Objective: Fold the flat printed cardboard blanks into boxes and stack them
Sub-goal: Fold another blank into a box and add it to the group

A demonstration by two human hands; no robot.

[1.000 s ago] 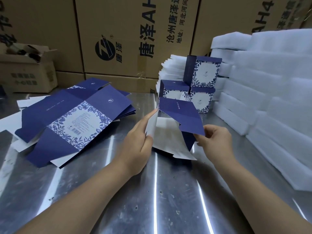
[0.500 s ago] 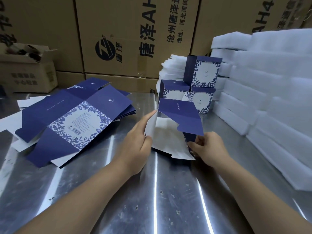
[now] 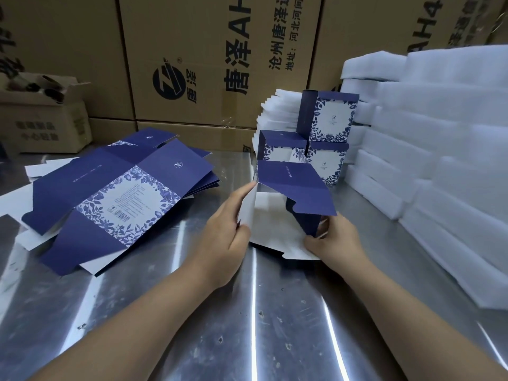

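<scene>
Left hand [image 3: 222, 232] pinches the white left panel of a half-folded box blank [image 3: 291, 182]; right hand [image 3: 335, 240] curls its fingers round the lower blue flap. The blank stands on the worktop [image 3: 247, 312], stacked boxes [image 3: 330, 119] just behind, flat blanks [image 3: 123, 193] lying to the left.

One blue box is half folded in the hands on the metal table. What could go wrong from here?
The left hand and right hand pinch the half-folded box only at its edges, so its raised blue panel may spring open or crease off its fold line. It also stands just in front of the finished boxes; a forward push might topple the top one.
</scene>
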